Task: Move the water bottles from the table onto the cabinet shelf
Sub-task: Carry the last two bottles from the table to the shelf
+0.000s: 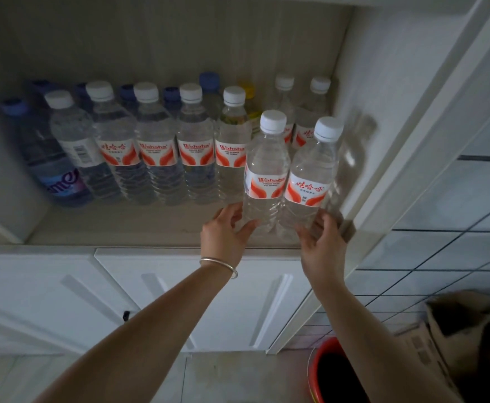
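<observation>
Two clear water bottles with white caps and red-and-white labels stand side by side at the front right of the cabinet shelf (121,225). My left hand (226,232) curls round the base of the left bottle (265,170), thumb on its front. My right hand (323,242) grips the base of the right bottle (310,175). Behind them a row of several similar bottles (194,146) stands along the shelf. More bottles with blue caps and one with a yellow cap stand at the back, partly hidden.
The shelf's side wall and an open white cabinet door (412,135) rise close to the right bottle. Shut white lower doors (180,301) sit under the shelf. A red bucket (315,370) and a cardboard box (456,324) stand on the floor at lower right.
</observation>
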